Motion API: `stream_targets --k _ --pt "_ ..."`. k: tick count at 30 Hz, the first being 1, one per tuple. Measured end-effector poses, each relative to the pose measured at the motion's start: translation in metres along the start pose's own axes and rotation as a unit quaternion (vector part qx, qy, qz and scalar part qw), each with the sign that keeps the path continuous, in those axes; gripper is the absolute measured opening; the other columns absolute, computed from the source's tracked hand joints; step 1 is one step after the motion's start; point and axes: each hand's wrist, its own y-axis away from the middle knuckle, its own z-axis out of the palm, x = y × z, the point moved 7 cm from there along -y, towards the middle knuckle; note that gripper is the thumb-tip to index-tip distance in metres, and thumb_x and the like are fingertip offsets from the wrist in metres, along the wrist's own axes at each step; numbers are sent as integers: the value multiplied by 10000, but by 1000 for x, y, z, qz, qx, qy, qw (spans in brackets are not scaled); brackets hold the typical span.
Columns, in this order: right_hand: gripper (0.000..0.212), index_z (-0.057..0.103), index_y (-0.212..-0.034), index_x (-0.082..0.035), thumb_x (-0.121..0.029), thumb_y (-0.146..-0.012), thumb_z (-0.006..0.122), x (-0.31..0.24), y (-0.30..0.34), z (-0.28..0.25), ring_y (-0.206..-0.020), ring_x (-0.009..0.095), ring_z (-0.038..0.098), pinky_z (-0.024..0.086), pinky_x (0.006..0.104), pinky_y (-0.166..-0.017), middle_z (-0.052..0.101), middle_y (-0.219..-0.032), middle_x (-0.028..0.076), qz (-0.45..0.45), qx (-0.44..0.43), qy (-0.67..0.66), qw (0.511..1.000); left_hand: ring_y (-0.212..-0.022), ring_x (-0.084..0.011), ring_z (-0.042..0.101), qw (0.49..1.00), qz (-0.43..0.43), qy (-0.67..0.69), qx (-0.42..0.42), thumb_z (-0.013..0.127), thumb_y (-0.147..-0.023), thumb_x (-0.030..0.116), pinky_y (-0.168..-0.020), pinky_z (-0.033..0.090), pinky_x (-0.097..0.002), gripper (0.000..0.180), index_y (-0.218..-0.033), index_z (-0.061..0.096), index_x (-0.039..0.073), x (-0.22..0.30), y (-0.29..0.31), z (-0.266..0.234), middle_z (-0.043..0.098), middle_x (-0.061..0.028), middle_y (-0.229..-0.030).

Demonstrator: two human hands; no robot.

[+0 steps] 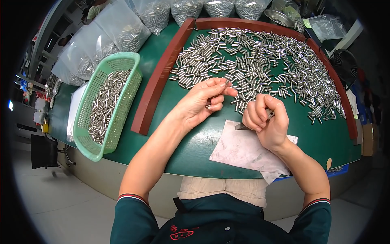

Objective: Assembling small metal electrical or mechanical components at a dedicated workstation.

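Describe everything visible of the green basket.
The pale green basket looks like plastic: long, round-cornered, with perforated walls and a smooth rim, wider at the ends. Open on top, it holds loose, shiny metal pins. It stands upright on the green table, left of the left red-brown bar, its near end at the table's edge. Neither the left hand nor the right hand touches it; its base is hidden.

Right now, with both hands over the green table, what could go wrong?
The left hand appears to pinch a small metal pin; if dropped, it could get lost among the loose pins.
The red bars leave the green table's near edge open, so stray pins might roll off.
The stained pale cloth lies partly under the right hand and overhangs that edge; a snag could drag it down.
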Motion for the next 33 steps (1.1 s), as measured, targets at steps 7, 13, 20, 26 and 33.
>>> stream_targets --k 7,13,20,26,33 --pt "356 310 -532 -78 -234 -851 302 1 2 3 -403 82 222 202 221 -386 272 -442 3 0 0 7 1000 -479 -18 321 1000 -7 7 -2 498 -867 136 -413 280 -143 146 -957 506 21 -1 5 1 577 -72 -813" --pt "353 304 -533 -78 -211 -861 302 4 5 5 -392 80 224 204 219 -381 283 -443 3 -9 -7 -7 1000 -477 -22 320 1000 -11 -5 10 491 -875 181 -416 287 -148 211 -975 488 -5 -4 9 -1 584 -82 -799" --pt "355 292 -539 -89 -219 -869 301 -3 1 3 -383 76 241 211 218 -386 284 -446 -6 -58 -18 32 998 -517 -63 316 995 35 -95 18 440 -894 317 -444 257 -187 321 -688 460 71 2 3 -3 408 -4 -639" --pt "312 524 -504 35 -196 -697 440 -7 -11 -6 -525 143 519 416 290 -517 553 -534 112 -192 32 59 979 -605 -43 451 773 279 -554 136 526 -861 167 -567 368 -179 199 -800 552 -20 23 10 12 540 18 -687" --pt "333 491 -452 36 -219 -659 435 -1 -2 -24 -456 194 504 427 337 -503 494 -464 185 -134 148 66 978 -776 -234 578 536 406 -729 128 515 -770 192 -699 448 -286 268 -862 560 -56 0 -1 14 606 -134 -892"
